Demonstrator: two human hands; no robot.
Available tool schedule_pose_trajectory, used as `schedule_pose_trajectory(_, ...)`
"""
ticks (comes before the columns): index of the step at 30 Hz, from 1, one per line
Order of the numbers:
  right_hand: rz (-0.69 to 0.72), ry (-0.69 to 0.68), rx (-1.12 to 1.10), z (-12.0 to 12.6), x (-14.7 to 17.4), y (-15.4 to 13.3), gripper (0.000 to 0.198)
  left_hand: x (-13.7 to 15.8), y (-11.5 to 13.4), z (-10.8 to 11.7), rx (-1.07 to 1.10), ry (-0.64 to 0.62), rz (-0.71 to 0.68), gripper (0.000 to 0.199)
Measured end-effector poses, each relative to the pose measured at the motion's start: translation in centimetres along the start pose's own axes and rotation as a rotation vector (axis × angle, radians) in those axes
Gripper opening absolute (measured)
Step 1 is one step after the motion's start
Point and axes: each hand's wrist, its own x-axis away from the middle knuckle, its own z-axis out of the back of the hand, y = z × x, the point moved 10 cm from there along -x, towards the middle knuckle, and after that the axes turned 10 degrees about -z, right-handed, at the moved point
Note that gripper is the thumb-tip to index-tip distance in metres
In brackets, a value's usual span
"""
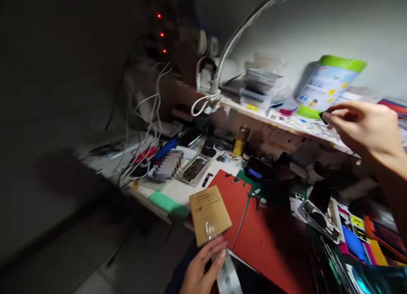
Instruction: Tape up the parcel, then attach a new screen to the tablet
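Note:
A brown cardboard box (pixel 210 214) with printed text and clear tape is at the front edge of the work desk. My left hand (pixel 203 266) is at its near end, fingers against the lower edge and thumb apart below them. A pale metallic strip (pixel 229 277) runs beside the thumb. Up on the right, my right hand (pixel 365 126) pinches a small black piece (pixel 323 117) in front of the shelf. Just behind it stands a tilted white-and-green canister (pixel 330 86). The black piece is too small and blurred to identify.
A red mat (pixel 254 239) covers part of the desk, with small parts at its far side. A shelf (pixel 286 120) carries plastic boxes (pixel 259 88). White cables (pixel 155 111) hang at left. A yellow can (pixel 241 141), a boxed phone (pixel 195 169) and phone parts (pixel 321 219) lie around.

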Motion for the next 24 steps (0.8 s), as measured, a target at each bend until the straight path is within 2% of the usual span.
schedule_pose_trajectory(2,0.49,-0.124,-0.364,-1.6,9.7,-5.9,0.013,0.3,-0.3,0.0,0.012,-0.011,0.018,0.066)
schedule_pose_trajectory(3,0.632,-0.294,-0.441,-3.5,15.0,-7.9,0.015,0.6,-0.5,-0.1,0.02,-0.015,0.039,0.063)
schedule_pose_trajectory(4,0.749,-0.393,-0.476,-5.0,20.1,-9.5,0.027,0.9,-0.8,-0.1,0.035,-0.019,0.065,0.06)
schedule_pose_trajectory(6,0.946,-0.425,-0.483,-6.8,28.1,-11.6,0.033,1.6,-1.1,-0.3,0.077,-0.018,0.115,0.055)
schedule_pose_trajectory(8,1.005,-0.423,-0.537,-8.1,32.1,-12.6,0.03,2.0,-1.2,-0.4,0.113,-0.016,0.143,0.05)
schedule_pose_trajectory(12,1.079,-0.475,-0.524,-10.2,34.3,-13.8,0.028,1.7,-0.7,0.0,0.116,0.038,0.083,0.039)
schedule_pose_trajectory(15,1.214,-0.408,-0.422,-10.7,35.7,-14.5,0.024,1.4,-1.1,0.4,0.093,0.063,0.05,0.035)
schedule_pose_trajectory(18,1.32,-0.375,-0.278,-11.6,37.0,-14.6,0.017,2.0,-2.0,0.4,0.043,-0.026,0.076,0.036)
schedule_pose_trajectory(21,1.32,-0.584,-0.217,-12.9,36.8,-14.0,0.013,3.0,-1.2,0.2,-0.093,-0.189,0.043,0.03)
schedule_pose_trajectory(24,1.246,-0.827,-0.199,-13.7,35.9,-13.0,0.018,3.4,1.7,0.0,-0.281,-0.338,-0.09,0.021)
